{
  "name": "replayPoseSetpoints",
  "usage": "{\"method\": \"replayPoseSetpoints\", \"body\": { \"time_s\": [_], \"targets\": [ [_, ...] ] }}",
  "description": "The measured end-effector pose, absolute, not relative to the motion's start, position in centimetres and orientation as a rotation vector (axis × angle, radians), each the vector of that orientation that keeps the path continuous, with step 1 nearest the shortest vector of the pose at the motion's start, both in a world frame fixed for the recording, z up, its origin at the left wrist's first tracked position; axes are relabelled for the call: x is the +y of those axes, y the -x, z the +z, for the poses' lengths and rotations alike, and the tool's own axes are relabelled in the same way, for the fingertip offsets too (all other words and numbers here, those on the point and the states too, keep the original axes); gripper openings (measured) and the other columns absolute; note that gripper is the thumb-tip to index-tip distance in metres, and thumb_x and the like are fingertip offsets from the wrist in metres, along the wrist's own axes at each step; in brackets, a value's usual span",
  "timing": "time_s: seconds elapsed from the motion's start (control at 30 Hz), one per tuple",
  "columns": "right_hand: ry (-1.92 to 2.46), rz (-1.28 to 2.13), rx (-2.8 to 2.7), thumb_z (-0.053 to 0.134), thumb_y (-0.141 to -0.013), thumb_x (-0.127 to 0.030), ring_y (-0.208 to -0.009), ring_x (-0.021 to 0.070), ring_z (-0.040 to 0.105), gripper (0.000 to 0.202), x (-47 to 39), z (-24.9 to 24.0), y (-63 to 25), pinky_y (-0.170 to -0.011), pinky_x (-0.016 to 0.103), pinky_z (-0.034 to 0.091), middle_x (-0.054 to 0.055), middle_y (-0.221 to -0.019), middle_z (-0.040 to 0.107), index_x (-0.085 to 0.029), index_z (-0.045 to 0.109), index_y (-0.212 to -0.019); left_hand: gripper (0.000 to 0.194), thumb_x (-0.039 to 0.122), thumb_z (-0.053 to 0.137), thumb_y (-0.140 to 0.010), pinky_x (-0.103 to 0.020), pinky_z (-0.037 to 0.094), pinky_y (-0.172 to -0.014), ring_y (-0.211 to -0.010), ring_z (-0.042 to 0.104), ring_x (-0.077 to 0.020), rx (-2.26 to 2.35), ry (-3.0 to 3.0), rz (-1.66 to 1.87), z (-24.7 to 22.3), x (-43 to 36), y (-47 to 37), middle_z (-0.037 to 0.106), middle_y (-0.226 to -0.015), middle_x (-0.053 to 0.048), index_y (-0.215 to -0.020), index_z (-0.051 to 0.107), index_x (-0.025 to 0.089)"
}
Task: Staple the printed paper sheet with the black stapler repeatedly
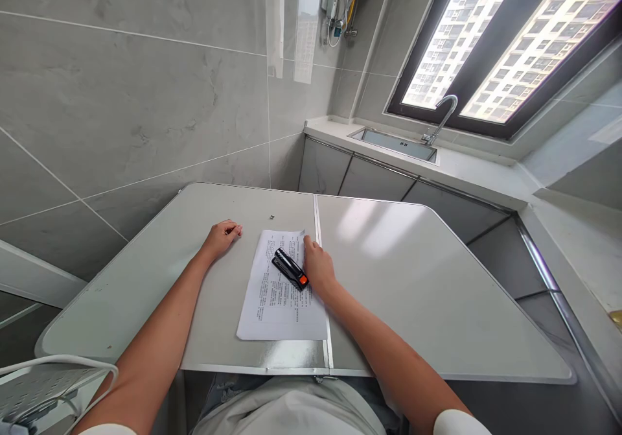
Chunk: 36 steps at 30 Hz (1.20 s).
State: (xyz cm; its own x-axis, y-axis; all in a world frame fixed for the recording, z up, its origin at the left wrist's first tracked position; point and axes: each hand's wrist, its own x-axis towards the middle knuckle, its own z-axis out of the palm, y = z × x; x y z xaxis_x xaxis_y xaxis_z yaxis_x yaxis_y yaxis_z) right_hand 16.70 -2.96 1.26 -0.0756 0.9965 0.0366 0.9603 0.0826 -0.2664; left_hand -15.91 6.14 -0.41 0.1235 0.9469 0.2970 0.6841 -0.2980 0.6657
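Printed white paper (pixel 253 318) lies on the pale table (pixel 389 305), with a black stapler (pixel 287 268) resting slantwise on it, its red end toward the lower right. My right hand (pixel 319 265) is closed at the paper's upper right corner, beside the stapler; the corner appears pinched between its fingers. To the left of the paper my left hand (pixel 225 235) rests on the table with curled fingers, apart from the paper; nothing shows in it. A tiny dark piece (pixel 272 217) lies beyond the paper's top edge.
Behind the table a white counter (pixel 471 172) holds a sink (pixel 396 144) with a curved faucet (pixel 444 117) under a window. A grey tiled wall (pixel 146 98) stands to the left. A white perforated rack (pixel 48 389) with cables is at the lower left.
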Motion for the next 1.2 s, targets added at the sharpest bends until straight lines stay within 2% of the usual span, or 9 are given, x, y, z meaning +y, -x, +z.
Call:
{"method": "replayPoseSetpoints", "body": {
  "time_s": [0.3, 0.47, 0.53, 0.63, 0.77, 0.87, 0.93, 1.03, 1.2],
  "targets": [
    [2.021, 0.247, -2.128, 0.046, -0.096, -0.009, -0.071, 0.0198, 0.058, 0.019, -0.8, 1.0, -24.8, -0.063, 0.03, 0.029, 0.007, -0.092, 0.064, -0.022, 0.057, -0.105, 0.041, 0.049, 0.05, -0.096, -0.029, 0.043, -0.071, -0.071, 0.054, -0.0172, 1.629, -2.069, 0.917, -0.3, 5.9, 15.7, 0.068, -0.085, -0.005, -0.072, 0.069, 0.021],
    [1.905, 0.263, -2.056, 0.039, -0.103, -0.021, -0.073, 0.0174, 0.055, 0.025, -0.8, 0.5, -27.1, -0.065, 0.03, 0.032, 0.006, -0.096, 0.061, -0.022, 0.064, -0.101, 0.04, 0.048, 0.049, -0.097, -0.03, 0.046, -0.071, -0.073, 0.058, -0.0184, 1.624, -2.038, 1.024, 0.4, 4.6, 11.6, 0.072, -0.087, -0.005, -0.078, 0.071, 0.02],
    [1.815, 0.269, -1.974, 0.044, -0.103, -0.026, -0.082, 0.0182, 0.057, 0.024, -1.0, 0.4, -27.7, -0.071, 0.029, 0.038, 0.007, -0.103, 0.059, -0.022, 0.067, -0.099, 0.037, 0.046, 0.05, -0.097, -0.031, 0.05, -0.074, -0.081, 0.064, -0.0203, 1.555, -1.962, 1.054, 1.0, 3.6, 8.3, 0.075, -0.096, -0.007, -0.085, 0.073, 0.02],
    [1.611, 0.306, -1.849, 0.05, -0.102, -0.036, -0.097, 0.021, 0.057, 0.025, -1.4, 0.9, -28.3, -0.084, 0.032, 0.044, 0.008, -0.107, 0.057, -0.021, 0.069, -0.099, 0.03, 0.044, 0.056, -0.095, -0.034, 0.052, -0.093, -0.103, 0.069, -0.0243, 1.335, -2.005, 0.925, 1.9, 2.0, 3.2, 0.075, -0.115, -0.007, -0.104, 0.076, 0.023],
    [1.262, 0.499, -2.03, 0.048, -0.103, -0.049, -0.101, 0.0219, 0.056, 0.034, -2.6, 2.3, -28.3, -0.094, 0.036, 0.046, 0.007, -0.106, 0.057, -0.022, 0.068, -0.107, 0.046, 0.056, 0.06, -0.095, -0.038, 0.046, -0.111, -0.131, 0.061, -0.0273, 1.039, -2.082, 0.737, 1.8, 0.6, -1.4, 0.066, -0.141, -0.006, -0.133, 0.067, 0.03],
    [1.155, 0.729, -2.242, 0.061, -0.094, -0.058, -0.097, 0.0219, 0.057, 0.046, -3.7, 2.7, -27.8, -0.086, 0.034, 0.048, 0.006, -0.111, 0.061, -0.022, 0.059, -0.123, 0.074, 0.06, 0.075, -0.083, -0.045, 0.04, -0.12, -0.143, 0.051, -0.0327, 1.016, -2.14, 0.676, 0.2, 0.3, -2.5, 0.055, -0.153, -0.012, -0.147, 0.056, 0.026],
    [1.213, 0.765, -2.303, 0.071, -0.088, -0.056, -0.09, 0.0208, 0.058, 0.053, -4.0, 2.5, -27.6, -0.079, 0.031, 0.047, 0.005, -0.108, 0.064, -0.021, 0.057, -0.124, 0.087, 0.058, 0.083, -0.076, -0.051, 0.031, -0.126, -0.149, 0.043, -0.036, 1.006, -2.22, 0.636, -1.0, 0.3, -2.5, 0.051, -0.157, -0.015, -0.151, 0.053, 0.025],
    [1.243, 0.649, -2.298, 0.072, -0.088, -0.039, -0.084, 0.0198, 0.059, 0.034, -3.8, 1.8, -27.8, -0.077, 0.031, 0.045, 0.004, -0.099, 0.067, -0.021, 0.062, -0.116, 0.086, 0.055, 0.083, -0.077, -0.054, 0.024, -0.129, -0.151, 0.04, -0.0354, 1.017, -2.271, 0.625, -1.9, 0.3, -2.3, 0.05, -0.158, -0.014, -0.152, 0.05, 0.027],
    [1.099, 0.543, -2.18, 0.066, -0.094, -0.026, -0.098, 0.024, 0.061, 0.025, -2.9, 0.9, -28.7, -0.086, 0.036, 0.048, 0.006, -0.101, 0.071, -0.023, 0.067, -0.119, 0.083, 0.052, 0.084, -0.079, -0.057, 0.022, -0.13, -0.151, 0.04, -0.0344, 0.951, -2.293, 0.576, -1.1, 0.0, -2.2, 0.053, -0.156, -0.01, -0.151, 0.05, 0.029]
  ]
}}
